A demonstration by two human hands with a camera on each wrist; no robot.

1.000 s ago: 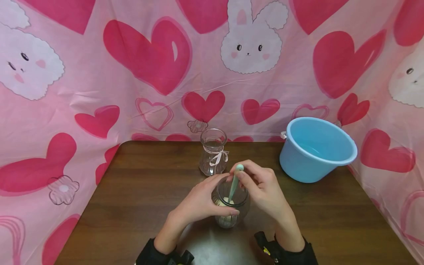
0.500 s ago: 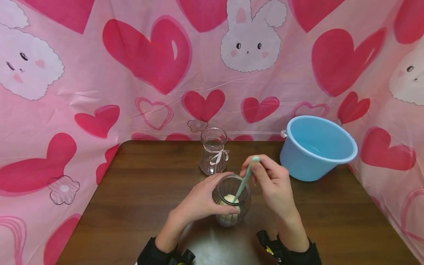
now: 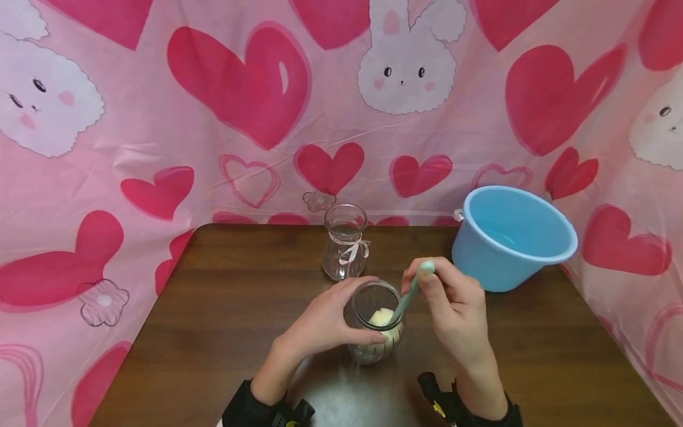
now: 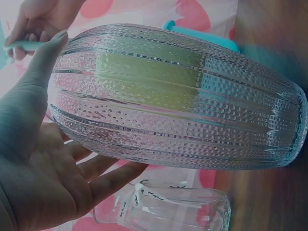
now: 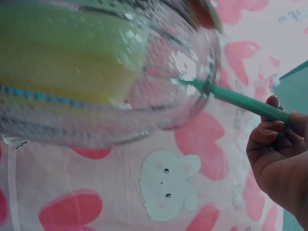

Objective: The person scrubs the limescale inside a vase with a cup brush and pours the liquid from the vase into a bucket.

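Note:
My left hand (image 3: 331,320) curls round a ribbed clear glass jar (image 3: 368,350), thumb on the near side and fingers on the far side. Inside the jar sits the pale yellow head (image 3: 382,317) of a sponge brush, seen as a blurred block through the dimpled wall in both wrist views. Near the handle's top end, my right hand (image 3: 456,308) pinches the sponge brush's green handle (image 5: 240,102), which leans out over the jar's right rim. Whether the jar's base touches the table cannot be told.
Behind the jar stands a second glass vase (image 3: 344,255) with a white ribbon bow. A light blue bucket (image 3: 493,267) is at the back right of the dark wooden table (image 3: 240,284). Pink heart-printed cloth (image 3: 315,124) hangs behind and at both sides.
My right hand has swung the brush handle to the right, so it leans further over the rim. The sponge head has shifted slightly right. My left hand keeps its grip on the jar.

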